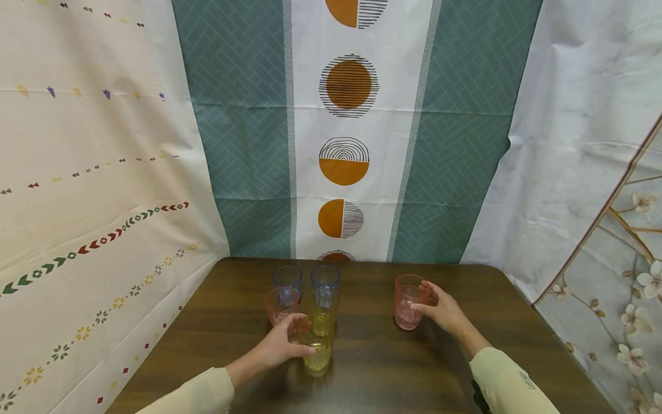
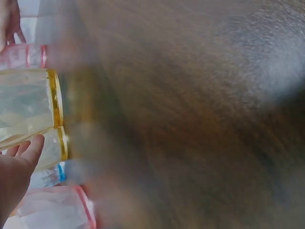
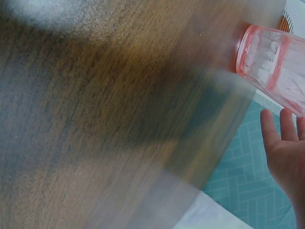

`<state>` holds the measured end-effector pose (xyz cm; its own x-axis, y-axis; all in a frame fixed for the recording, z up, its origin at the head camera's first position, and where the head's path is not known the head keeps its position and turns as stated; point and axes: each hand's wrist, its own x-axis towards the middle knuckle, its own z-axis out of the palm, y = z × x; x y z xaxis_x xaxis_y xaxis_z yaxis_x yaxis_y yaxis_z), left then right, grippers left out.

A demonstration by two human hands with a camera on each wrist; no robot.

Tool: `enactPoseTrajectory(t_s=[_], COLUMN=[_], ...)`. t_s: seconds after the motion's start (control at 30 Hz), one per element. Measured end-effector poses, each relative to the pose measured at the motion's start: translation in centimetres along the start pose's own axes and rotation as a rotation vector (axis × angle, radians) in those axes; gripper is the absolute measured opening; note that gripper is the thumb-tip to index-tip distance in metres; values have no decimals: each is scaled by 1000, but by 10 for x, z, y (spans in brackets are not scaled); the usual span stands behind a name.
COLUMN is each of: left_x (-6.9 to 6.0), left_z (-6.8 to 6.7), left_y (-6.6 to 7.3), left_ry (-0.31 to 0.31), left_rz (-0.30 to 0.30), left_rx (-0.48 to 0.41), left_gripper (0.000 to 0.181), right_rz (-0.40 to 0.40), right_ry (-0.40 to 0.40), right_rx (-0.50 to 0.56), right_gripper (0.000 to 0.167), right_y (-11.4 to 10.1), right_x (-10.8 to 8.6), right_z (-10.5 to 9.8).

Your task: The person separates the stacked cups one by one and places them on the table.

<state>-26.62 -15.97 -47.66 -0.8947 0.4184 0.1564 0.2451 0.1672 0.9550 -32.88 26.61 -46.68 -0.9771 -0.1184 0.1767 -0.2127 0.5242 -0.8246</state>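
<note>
My left hand point(image 1: 281, 343) holds the near yellow glass point(image 1: 319, 359), its thumb on the front side and its fingers round the far side. The left wrist view shows that yellow glass point(image 2: 28, 102) beside the fingertips point(image 2: 35, 145). Just behind it stands a second yellow glass point(image 1: 324, 323). Over on the right, my right hand point(image 1: 446, 310) grips a pink glass point(image 1: 405, 313) between thumb and fingers. In the right wrist view several fingers point(image 3: 270, 129) lie along the pink glass point(image 3: 262, 57); the thumb is hidden there.
Another pink glass point(image 1: 279, 299) stands left of the yellow ones. Two blue glasses, one left point(image 1: 287, 277) and one right point(image 1: 325, 278), are at the back. Brown wooden table point(image 1: 362, 374) lies below, with patterned cloths point(image 1: 248, 144) hanging around its back and sides.
</note>
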Motion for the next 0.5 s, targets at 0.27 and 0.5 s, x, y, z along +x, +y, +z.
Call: enactPoseTrajectory(t_s=[0.27, 0.5], left_x=[-2, -3], left_z=[4, 5], left_y=[-6, -6], left_ry=[-8, -31], left_rz=[-29, -49], left_rx=[17, 26], left_gripper=[79, 82], right_rz=[10, 6], right_ry=[0, -1], right_rx=[2, 10], right_gripper=[86, 85], right_y=[-2, -5], right_x=[-2, -3], right_z=[1, -1])
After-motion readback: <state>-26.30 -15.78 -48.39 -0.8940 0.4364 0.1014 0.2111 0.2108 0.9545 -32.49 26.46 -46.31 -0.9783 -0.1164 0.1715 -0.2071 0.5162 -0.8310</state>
